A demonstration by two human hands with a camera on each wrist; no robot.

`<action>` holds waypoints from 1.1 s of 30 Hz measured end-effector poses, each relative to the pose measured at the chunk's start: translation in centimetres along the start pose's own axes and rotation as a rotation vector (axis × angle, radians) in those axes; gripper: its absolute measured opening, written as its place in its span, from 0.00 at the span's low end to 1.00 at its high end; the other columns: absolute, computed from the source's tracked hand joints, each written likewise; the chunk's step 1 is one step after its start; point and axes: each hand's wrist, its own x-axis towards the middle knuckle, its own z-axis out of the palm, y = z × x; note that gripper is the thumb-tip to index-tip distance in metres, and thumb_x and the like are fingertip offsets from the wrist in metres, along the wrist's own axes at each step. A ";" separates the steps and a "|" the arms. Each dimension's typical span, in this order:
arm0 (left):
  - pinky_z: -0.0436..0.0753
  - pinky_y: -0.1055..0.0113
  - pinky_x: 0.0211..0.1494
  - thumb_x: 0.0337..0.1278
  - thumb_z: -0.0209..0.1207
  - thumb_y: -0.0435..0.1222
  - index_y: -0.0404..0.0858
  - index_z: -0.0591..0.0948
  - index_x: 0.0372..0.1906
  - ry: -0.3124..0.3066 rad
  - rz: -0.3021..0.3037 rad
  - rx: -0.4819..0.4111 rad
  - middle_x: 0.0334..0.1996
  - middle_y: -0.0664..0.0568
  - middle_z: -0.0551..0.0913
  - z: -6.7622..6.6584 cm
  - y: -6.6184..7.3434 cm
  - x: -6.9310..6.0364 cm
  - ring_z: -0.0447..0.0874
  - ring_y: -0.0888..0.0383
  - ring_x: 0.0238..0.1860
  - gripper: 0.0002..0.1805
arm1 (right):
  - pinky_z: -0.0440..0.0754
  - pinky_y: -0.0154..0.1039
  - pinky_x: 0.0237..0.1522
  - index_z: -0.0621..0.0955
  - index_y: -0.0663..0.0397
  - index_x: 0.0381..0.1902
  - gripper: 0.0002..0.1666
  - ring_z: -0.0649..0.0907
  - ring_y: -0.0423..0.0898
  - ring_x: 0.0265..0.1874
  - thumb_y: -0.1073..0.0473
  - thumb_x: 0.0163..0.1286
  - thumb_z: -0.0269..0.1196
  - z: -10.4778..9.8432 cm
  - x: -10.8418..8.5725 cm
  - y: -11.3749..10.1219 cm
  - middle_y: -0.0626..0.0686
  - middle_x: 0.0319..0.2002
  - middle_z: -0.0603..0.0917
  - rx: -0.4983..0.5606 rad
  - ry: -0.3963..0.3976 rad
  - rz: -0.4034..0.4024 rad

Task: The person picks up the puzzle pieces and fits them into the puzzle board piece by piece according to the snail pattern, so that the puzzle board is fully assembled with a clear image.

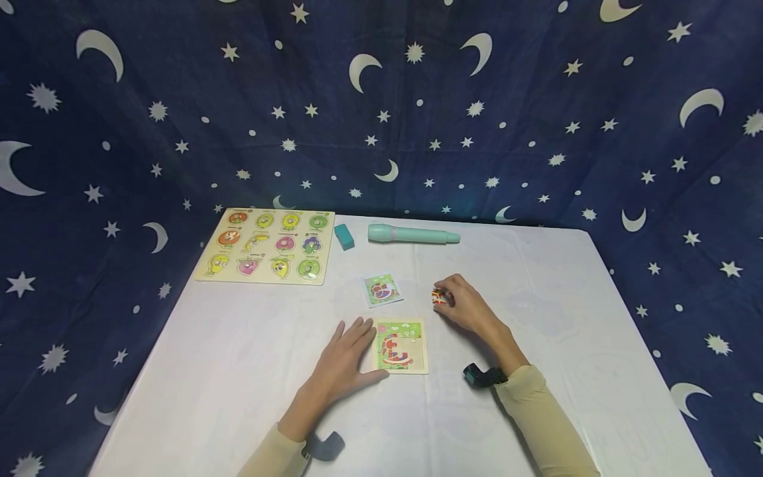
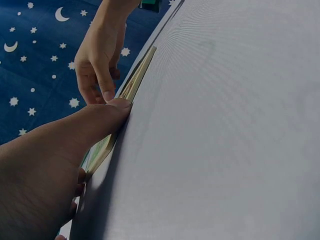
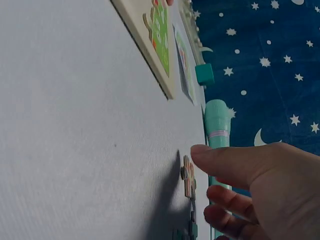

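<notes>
In the head view my left hand [image 1: 342, 364] lies spread at the left side of a small wooden jigsaw board [image 1: 426, 348]. Its thumb rests along the board's near edge, and its fingers look straight. Part of a red and purple picture is fitted in the board, with bare wood at its right. Beyond the board's upper right corner, my right hand [image 1: 467, 308] pinches a red and yellow jigsaw piece [image 1: 438, 298]. That jigsaw piece [image 3: 188, 176] appears edge-on by the thumb in the right wrist view. Below it is a dark piece [image 3: 193, 227], partly cut off.
A picture card [image 1: 383, 290] lies just beyond the board. Farther back are a teal block [image 1: 344, 236] and a mint-green pen-like tube [image 1: 414, 234]. A wooden fruit puzzle [image 1: 268, 248] occupies the back left of the white-covered table [image 1: 208, 397]. Behind hangs a dark blue star-patterned cloth [image 1: 429, 165].
</notes>
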 end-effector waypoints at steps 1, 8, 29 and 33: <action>0.58 0.47 0.82 0.49 0.63 0.68 0.40 0.72 0.71 0.004 0.003 -0.001 0.74 0.50 0.70 0.0 0.0 0.0 0.64 0.51 0.77 0.50 | 0.81 0.51 0.54 0.81 0.60 0.58 0.27 0.81 0.53 0.47 0.58 0.62 0.72 0.0 0.0 0.1 0.58 0.52 0.80 -0.014 -0.010 0.008; 0.61 0.46 0.80 0.48 0.65 0.66 0.39 0.74 0.70 0.020 0.012 0.000 0.73 0.49 0.71 -0.2 0.1 0.0 0.66 0.49 0.76 0.49 | 0.78 0.55 0.62 0.80 0.61 0.60 0.28 0.80 0.56 0.55 0.57 0.63 0.71 0.0 0.2 0.3 0.59 0.53 0.81 -0.053 -0.069 0.042; 0.61 0.47 0.80 0.48 0.65 0.67 0.39 0.74 0.70 0.032 0.014 0.004 0.73 0.49 0.71 -0.1 0.1 0.0 0.66 0.50 0.76 0.49 | 0.77 0.52 0.57 0.79 0.62 0.61 0.33 0.76 0.54 0.49 0.57 0.60 0.74 -0.2 1.1 0.0 0.60 0.50 0.77 -0.051 -0.125 0.102; 0.61 0.47 0.80 0.48 0.65 0.66 0.39 0.74 0.70 0.032 0.011 -0.004 0.73 0.49 0.71 -0.2 0.2 0.0 0.66 0.50 0.76 0.49 | 0.78 0.50 0.53 0.81 0.58 0.56 0.27 0.77 0.52 0.45 0.58 0.60 0.74 -0.2 1.1 0.0 0.57 0.46 0.80 -0.025 -0.072 0.077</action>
